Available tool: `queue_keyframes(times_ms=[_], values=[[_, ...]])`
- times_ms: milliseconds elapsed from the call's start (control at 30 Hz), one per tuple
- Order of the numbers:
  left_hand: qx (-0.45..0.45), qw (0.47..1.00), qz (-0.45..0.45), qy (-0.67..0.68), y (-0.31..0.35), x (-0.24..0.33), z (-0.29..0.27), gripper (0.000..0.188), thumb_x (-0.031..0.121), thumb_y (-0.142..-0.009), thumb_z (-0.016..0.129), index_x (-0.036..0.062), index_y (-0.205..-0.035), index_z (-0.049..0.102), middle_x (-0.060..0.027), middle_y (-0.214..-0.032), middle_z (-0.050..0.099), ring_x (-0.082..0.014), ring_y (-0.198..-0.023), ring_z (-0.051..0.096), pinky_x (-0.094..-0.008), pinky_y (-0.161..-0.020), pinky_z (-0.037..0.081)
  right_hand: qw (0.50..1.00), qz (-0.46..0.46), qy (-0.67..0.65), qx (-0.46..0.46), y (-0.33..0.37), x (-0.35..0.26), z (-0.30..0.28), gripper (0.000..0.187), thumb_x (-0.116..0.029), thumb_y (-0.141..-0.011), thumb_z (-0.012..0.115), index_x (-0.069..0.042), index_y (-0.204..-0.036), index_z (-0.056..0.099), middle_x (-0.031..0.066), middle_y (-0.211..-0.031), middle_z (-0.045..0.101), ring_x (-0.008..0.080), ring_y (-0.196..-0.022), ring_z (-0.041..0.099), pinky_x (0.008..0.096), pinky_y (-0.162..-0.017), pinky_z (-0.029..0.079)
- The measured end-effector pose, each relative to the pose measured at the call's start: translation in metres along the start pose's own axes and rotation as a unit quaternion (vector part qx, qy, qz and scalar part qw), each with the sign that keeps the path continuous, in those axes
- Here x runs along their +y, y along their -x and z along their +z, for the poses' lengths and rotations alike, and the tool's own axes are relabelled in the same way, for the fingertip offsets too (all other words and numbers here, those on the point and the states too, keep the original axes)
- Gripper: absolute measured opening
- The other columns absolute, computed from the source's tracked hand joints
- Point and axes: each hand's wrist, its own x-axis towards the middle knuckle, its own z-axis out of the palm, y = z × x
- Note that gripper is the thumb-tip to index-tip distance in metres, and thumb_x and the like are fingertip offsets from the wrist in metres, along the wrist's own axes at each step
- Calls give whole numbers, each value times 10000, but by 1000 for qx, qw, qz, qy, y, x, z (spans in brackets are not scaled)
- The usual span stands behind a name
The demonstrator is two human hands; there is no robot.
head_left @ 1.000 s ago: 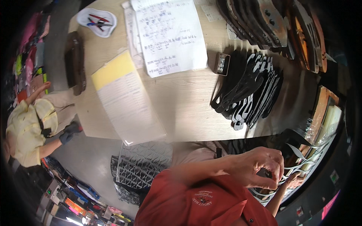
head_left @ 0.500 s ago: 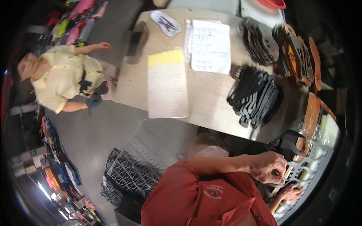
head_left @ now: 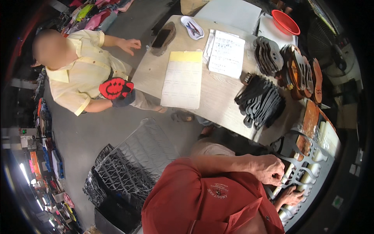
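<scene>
Workshop floor: grey concrete, with racks of bright goods along the far left edge and a co-worker (head_left: 78,74) in a pale yellow shirt standing well left of the tabletop (head_left: 218,97).
Co-worker's load: a red cut piece (head_left: 115,87) held against the waist; the other hand rests near the tabletop's left corner.
Mat: a dark patterned sheet (head_left: 132,167) lies on the floor at lower left, apart from both of the person's hands.
Tabletop: pale wood, carrying a yellow-topped pad (head_left: 183,80), a white form (head_left: 226,54), a phone (head_left: 160,38) and a small dish of pens (head_left: 192,28).
Black soles: a fanned stack (head_left: 260,102) near the tabletop's right edge, with a grey stack (head_left: 269,56) and brown soles (head_left: 302,72) beyond it.
Basin: red (head_left: 285,22), at the top, far from the hands.
Left hand (head_left: 269,168): the forearm crosses the red shirt toward the right; its fingers (head_left: 277,176) are curled down onto the cut sheet and seem to pinch its webbing, though I cannot tell for certain.
Right hand (head_left: 290,195): lower and just beyond the left, fingers spread flat on the same sheet, gripping nothing that shows.
Cut sheet (head_left: 311,171): a dark sheet with sole-shaped holes, lying over pale rolls at lower right, directly under both hands.
Long axis: the sheet runs from upper right down toward the person, its free length stretching up and right from the fingers.
Nearer hand: the left sits over the sheet's middle, the right at its near end.
</scene>
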Motion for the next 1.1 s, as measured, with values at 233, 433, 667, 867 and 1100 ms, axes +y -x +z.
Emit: queue_keyframes(times_ms=[233, 433, 667, 867, 1100], values=[[-11, 1000, 13, -1, -2, 1, 21, 274, 294, -893, 790, 45, -783, 758, -128, -820, 695, -331, -820, 694, -424, -787, 553, 1000, -9, -18, 18, 3, -1, 4, 679, -459, -912, 639, -259, -1552, 532, 180, -1560, 514, 370, -1420, 498, 545, -1144, 351], [-11, 1000, 22, 9, -2, 3, 33, 281, 291, -899, 777, 30, -795, 768, -135, -804, 698, -336, -817, 703, -428, -786, 555, 998, -20, -44, 32, 6, -5, -4, 684, -434, -912, 647, -238, -1556, 526, 227, -1561, 490, 390, -1410, 495, 560, -1131, 346], [-23, 999, 15, -30, 0, -2, 32, 293, 306, -909, 759, 28, -819, 785, -147, -821, 704, -337, -846, 701, -429, -820, 556, 999, -20, -37, 24, 4, -6, -4, 684, -441, -915, 642, -225, -1554, 528, 218, -1573, 486, 392, -1418, 490, 562, -1152, 339], [12, 997, 46, -61, -1, -9, 39, 351, 368, -889, 744, 48, -748, 719, -162, -806, 715, -366, -817, 718, -443, -790, 568, 998, -23, -43, 32, 5, -4, -1, 672, -446, -921, 626, -235, -1552, 531, 234, -1586, 474, 397, -1430, 482, 561, -1163, 329], [4, 995, 45, -84, -1, -13, 38, 343, 361, -881, 733, 39, -762, 737, -186, -830, 728, -373, -841, 727, -451, -803, 573, 999, -9, -37, -6, 4, -11, -18, 662, -408, -908, 657, -246, -1540, 545, 228, -1575, 495, 378, -1426, 501, 563, -1160, 341]])
